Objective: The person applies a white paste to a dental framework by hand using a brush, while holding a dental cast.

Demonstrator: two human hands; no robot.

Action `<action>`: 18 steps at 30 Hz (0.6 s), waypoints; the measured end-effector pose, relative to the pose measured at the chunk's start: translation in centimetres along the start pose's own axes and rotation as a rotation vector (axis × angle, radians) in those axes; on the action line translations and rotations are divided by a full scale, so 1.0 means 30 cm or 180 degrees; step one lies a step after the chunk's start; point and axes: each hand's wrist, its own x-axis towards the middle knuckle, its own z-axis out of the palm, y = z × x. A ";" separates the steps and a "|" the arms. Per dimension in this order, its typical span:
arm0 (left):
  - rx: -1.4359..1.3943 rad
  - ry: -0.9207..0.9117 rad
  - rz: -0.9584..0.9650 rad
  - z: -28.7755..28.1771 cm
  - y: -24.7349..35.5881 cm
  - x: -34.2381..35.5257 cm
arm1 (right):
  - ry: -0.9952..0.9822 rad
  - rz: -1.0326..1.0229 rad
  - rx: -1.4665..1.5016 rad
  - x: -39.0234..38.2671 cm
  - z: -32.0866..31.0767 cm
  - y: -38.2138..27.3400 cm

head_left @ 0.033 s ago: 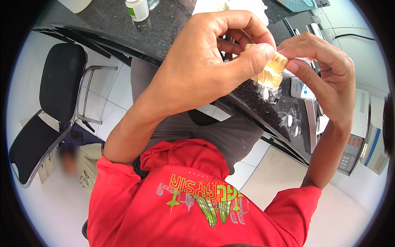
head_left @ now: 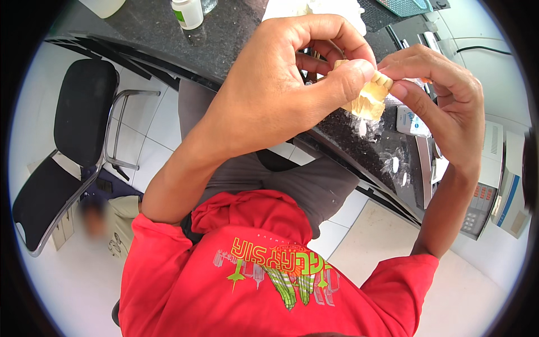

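A yellow plaster dental cast [head_left: 368, 101] is up in front of me, above the near edge of the dark worktop. Thumb and fingers of my left hand [head_left: 286, 87] close around its left side and top, hiding much of it. A short row of cream-coloured teeth [head_left: 383, 80] shows at its right end. There my right hand [head_left: 443, 95] pinches with thumb and forefinger against the teeth. Whether those teeth are a separate piece cannot be made out. White powder patches with small white pieces [head_left: 395, 164] lie on the worktop below the cast.
Speckled black worktop [head_left: 224, 48] runs across the far side. On it stand a white bottle with a green label [head_left: 187, 13], a small white-and-blue box [head_left: 411, 121] and a teal tray [head_left: 405, 5]. At left is a black chair [head_left: 84, 112], with another person [head_left: 115, 216] below it.
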 end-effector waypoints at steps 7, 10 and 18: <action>-0.0197 0.0041 -0.0094 0.022 0.000 0.006 | 0.0137 0.0061 0.0112 -0.017 -0.003 0.002; -0.0120 -0.0177 -0.0192 0.008 0.013 0.006 | 0.0157 0.0059 0.0149 -0.020 -0.005 0.004; -0.0064 -0.0149 -0.0172 0.011 0.011 0.008 | 0.0224 0.0021 0.0315 -0.025 0.001 0.015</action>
